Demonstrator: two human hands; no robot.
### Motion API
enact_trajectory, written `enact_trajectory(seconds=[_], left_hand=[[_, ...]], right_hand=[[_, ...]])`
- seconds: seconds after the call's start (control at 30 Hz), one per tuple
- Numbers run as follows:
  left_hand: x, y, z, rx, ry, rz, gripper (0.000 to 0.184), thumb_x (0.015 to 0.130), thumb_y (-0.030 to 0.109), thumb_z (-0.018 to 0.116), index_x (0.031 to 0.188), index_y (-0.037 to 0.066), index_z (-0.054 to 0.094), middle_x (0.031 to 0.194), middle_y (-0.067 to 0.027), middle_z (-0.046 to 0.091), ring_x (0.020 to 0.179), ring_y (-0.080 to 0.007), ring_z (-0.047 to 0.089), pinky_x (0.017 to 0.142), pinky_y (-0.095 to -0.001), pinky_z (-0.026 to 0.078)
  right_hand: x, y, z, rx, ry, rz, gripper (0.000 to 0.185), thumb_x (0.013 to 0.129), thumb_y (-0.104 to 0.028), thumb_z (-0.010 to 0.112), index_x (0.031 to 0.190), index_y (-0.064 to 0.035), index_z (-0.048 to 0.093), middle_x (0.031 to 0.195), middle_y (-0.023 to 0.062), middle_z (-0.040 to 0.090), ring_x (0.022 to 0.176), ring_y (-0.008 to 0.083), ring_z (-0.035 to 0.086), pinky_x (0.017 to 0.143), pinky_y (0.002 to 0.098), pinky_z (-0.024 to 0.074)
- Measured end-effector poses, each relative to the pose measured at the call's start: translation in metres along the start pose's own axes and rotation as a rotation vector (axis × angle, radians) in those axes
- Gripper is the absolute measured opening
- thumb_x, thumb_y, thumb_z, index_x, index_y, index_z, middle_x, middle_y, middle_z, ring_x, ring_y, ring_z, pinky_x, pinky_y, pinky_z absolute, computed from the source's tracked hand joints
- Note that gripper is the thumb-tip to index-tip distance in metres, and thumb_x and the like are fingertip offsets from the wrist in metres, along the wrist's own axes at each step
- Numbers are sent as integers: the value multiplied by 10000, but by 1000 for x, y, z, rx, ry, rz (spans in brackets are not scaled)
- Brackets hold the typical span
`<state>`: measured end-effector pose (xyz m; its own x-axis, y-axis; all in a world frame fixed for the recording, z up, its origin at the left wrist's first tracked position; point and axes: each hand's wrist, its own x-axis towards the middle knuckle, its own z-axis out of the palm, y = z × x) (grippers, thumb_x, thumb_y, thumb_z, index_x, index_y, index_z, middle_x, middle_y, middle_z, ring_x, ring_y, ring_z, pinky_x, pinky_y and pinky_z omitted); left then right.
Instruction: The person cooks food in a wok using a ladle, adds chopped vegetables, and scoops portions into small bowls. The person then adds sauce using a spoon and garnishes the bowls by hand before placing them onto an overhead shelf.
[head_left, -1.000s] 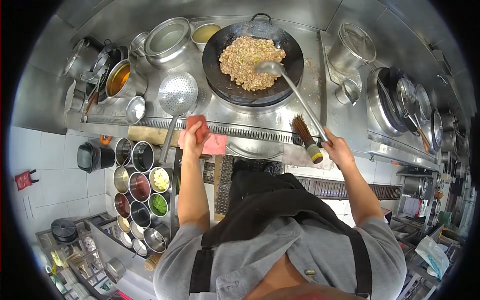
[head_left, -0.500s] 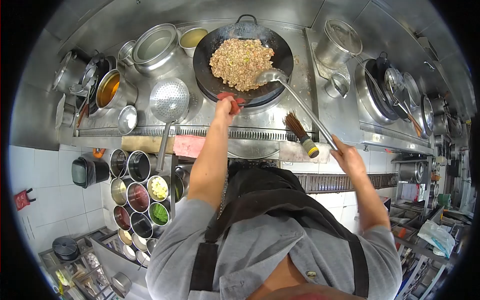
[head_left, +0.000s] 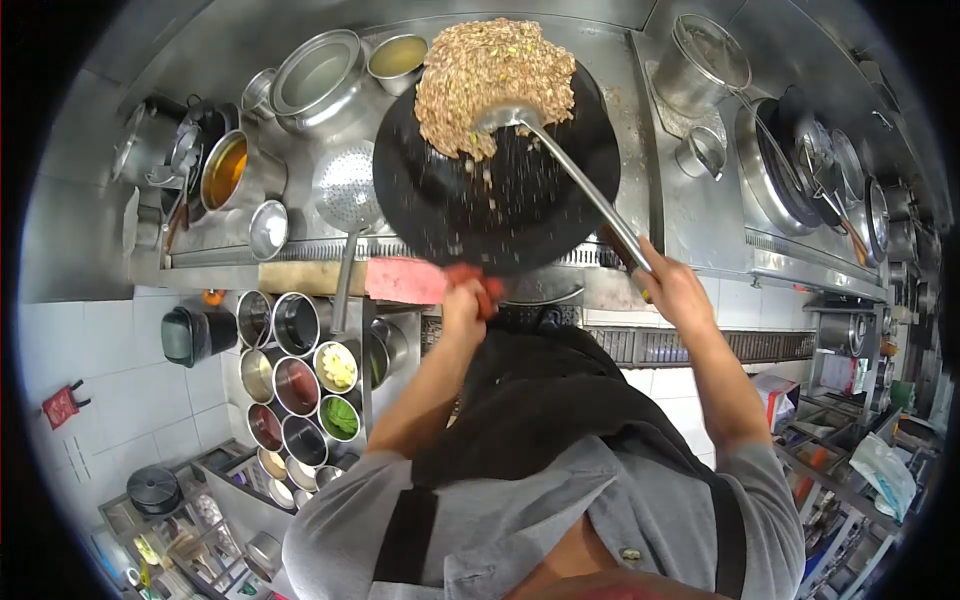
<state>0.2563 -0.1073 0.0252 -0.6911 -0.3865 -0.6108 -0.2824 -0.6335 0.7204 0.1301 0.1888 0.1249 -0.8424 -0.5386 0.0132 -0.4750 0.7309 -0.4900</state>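
My left hand [head_left: 464, 310] is closed round a red cloth [head_left: 484, 288] at the near edge of the black wok [head_left: 520, 220]. The wok is lifted towards me, and the fried minced food [head_left: 490, 70] is bunched at its far side, with loose bits in the air or on the dark surface. My right hand [head_left: 677, 295] grips the handle of a long steel ladle [head_left: 585, 180], whose bowl lies against the food. A brush is mostly hidden behind the wok and my right hand.
A perforated skimmer [head_left: 346, 185] lies left of the wok, near a pot of orange liquid [head_left: 228, 172] and a lidded pot [head_left: 318, 75]. Pink cloth [head_left: 404, 280] lies on the front edge. Ingredient pots [head_left: 297, 385] stand lower left; a strainer pot [head_left: 705, 65] is at right.
My left hand with the red cloth went to the wok's near rim, then drew it towards me. The wok has risen, and the food has slid or flown to its far side. The ladle moved left.
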Motion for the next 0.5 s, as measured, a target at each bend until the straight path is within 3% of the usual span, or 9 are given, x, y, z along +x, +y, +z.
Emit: enact_trajectory(seconds=[0.13,0.17,0.23,0.27,0.37,0.43,0.47,0.5], left_hand=[[-8,59,36,-189,-126,121,335,722,43,474,1055,56,439,785,-90,526,766,-245,608,519,-299,408],[0,82,54,-184,-84,93,276,751,33,471,1025,60,449,684,-74,489,753,-252,614,509,-302,384],[43,89,62,-175,-221,79,191,801,25,447,987,66,469,557,-55,424,779,-262,617,478,-324,368],[73,83,56,-118,-266,59,199,797,44,461,994,76,467,601,-57,453,769,-256,617,462,-338,378],[74,69,57,27,-120,-68,229,766,44,465,992,86,465,687,-53,481,744,-232,610,475,-338,419],[55,34,39,-30,-118,105,306,708,9,448,1003,93,461,840,-73,554,705,-225,602,483,-328,449],[44,19,15,-37,-140,60,394,641,-22,431,1016,95,456,928,-94,562,680,-226,594,490,-325,457],[36,10,-3,-48,-223,36,442,602,-39,425,1023,94,453,895,-97,546,664,-243,581,491,-333,458]], right_hand=[[-55,-5,-67,113,-137,78,496,782,-65,660,1261,-54,532,763,238,610,709,416,596,644,449,468],[-54,-14,-83,75,-219,142,494,794,-77,647,1272,-58,523,753,240,604,705,413,598,644,451,462],[-48,-16,-86,42,-299,209,492,806,-90,633,1282,-62,514,743,242,599,702,409,599,643,452,457],[-35,-6,-70,-30,-261,152,482,818,-109,619,1285,-63,508,764,244,603,715,402,604,649,453,461],[-1,30,4,-157,-68,-28,452,844,-156,588,1279,-70,500,849,248,614,767,391,612,671,461,473],[-5,13,6,-159,-58,15,440,842,-150,590,1266,-67,507,877,246,615,777,395,610,676,464,476],[-9,5,5,-151,-47,42,428,839,-145,592,1253,-64,514,906,245,616,786,398,608,680,468,480],[-24,-5,-13,-155,-65,80,447,839,-142,591,1271,-65,506,876,243,617,770,403,606,675,469,477]])
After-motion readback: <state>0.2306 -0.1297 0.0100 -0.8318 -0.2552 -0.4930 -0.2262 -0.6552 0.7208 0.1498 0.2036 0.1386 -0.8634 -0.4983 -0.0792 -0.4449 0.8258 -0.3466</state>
